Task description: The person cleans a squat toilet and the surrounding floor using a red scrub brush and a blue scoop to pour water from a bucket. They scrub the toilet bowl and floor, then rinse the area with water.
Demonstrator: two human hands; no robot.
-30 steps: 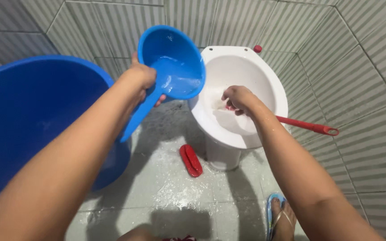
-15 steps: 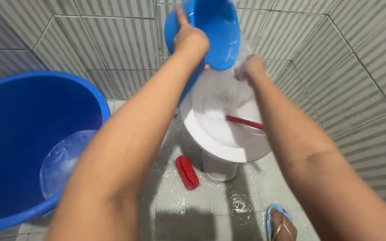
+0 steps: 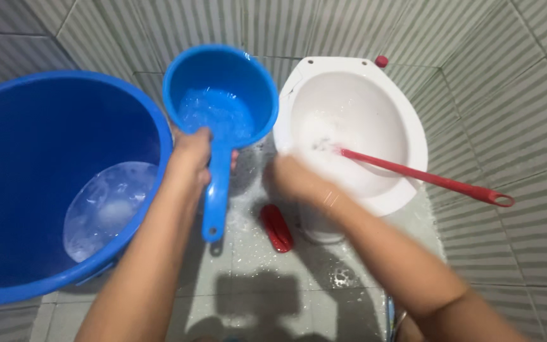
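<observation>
Head view: dipper [image 3: 221, 101] lowered from above toilet bowl [image 3: 356, 126], level again, left hand [image 3: 191, 155] gripping handle. Right hand [image 3: 292, 179] blurred, grip unclear, off red brush [image 3: 425, 177], now resting in bowl.

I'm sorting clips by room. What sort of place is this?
Most likely a small tiled bathroom. A white toilet stands in the corner with a red brush resting in its bowl, a big blue tub holds water, and the left hand holds a blue dipper over the wet floor.
</observation>
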